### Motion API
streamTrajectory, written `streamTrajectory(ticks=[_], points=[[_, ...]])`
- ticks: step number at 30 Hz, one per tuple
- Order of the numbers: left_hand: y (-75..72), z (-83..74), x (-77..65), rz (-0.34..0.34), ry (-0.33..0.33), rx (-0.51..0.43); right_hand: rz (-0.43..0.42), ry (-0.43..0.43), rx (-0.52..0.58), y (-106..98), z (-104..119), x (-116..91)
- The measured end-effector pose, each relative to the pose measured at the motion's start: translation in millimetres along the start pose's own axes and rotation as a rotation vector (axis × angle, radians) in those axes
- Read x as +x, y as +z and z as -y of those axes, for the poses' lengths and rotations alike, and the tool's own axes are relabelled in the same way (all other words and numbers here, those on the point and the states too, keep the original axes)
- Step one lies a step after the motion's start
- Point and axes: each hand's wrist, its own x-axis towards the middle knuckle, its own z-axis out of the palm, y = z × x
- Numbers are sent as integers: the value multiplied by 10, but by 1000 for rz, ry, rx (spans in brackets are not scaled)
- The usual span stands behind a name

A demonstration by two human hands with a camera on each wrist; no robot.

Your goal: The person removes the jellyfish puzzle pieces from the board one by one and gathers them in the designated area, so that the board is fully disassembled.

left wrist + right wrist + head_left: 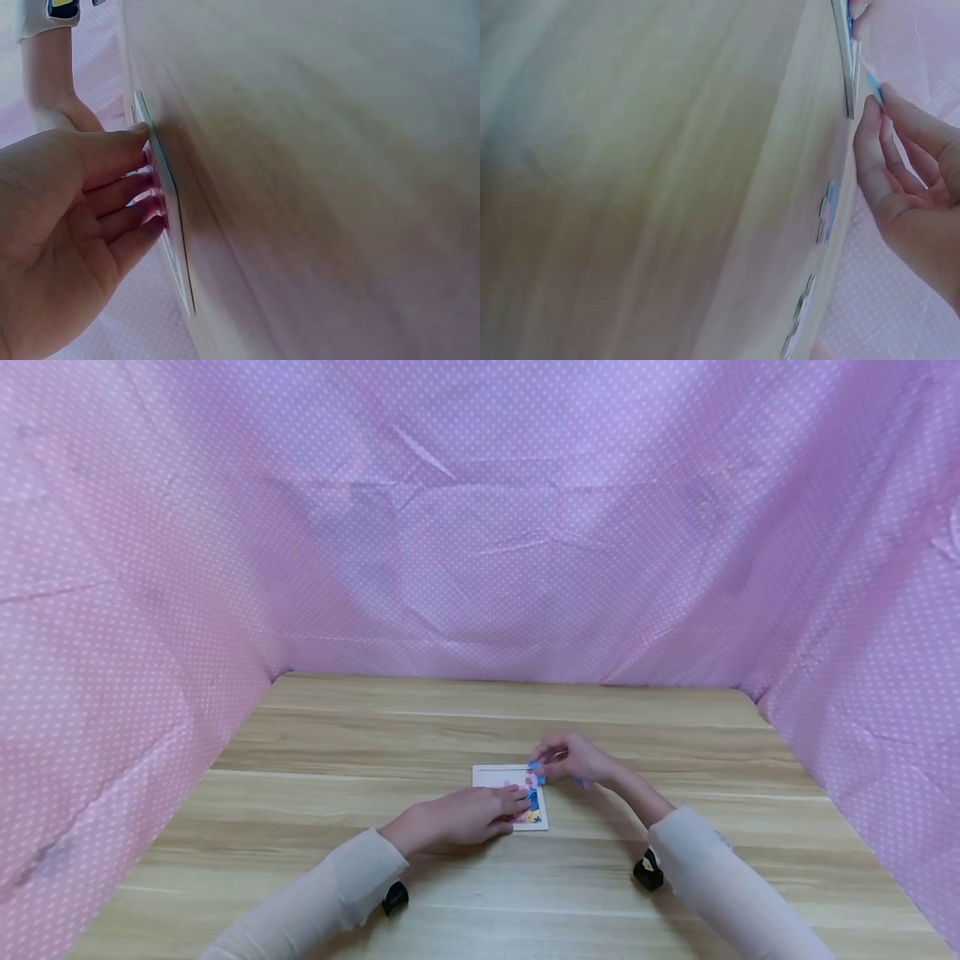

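A small jigsaw puzzle board (489, 773) with a pale frame lies flat on the table, partly filled with pink, blue and yellow picture pieces. My left hand (468, 815) rests on its left and near part, fingers extended over the picture; in the left wrist view the thumb (124, 137) touches the board's edge. Between thumb and fingertips, my right hand (583, 760) pinches a blue jigsaw piece (874, 84) at the board's far right corner. Part of the picture is hidden beneath the left fingers.
Loose jigsaw pieces (827, 214) lie on the wooden table (360, 735) to the right of the board, partly under the right hand in the head view. Pink dotted cloth (480, 568) hangs behind the table and along both sides.
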Motion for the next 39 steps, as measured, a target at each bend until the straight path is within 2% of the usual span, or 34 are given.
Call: streamTrajectory(ticks=[5,13,20,24,29,35,39], points=[[13,9,4,-32,26,2,-43,23,-18,-73,-43,-97],[29,26,1,-58,49,-13,-112,94,24,-204,-130,-256],[22,31,0,-67,45,-27,-152,81,-14,-310,-166,-367],[-10,28,-25,-74,45,-57,-159,83,18,-361,-230,-459],[-92,47,-113,-82,3,-97,-164,115,65,-442,-315,-580],[-168,96,-217,-51,-54,-98,-189,122,114,-553,-446,-704],[-169,133,-254,-51,-72,-107,-230,118,75,-623,-495,-799]])
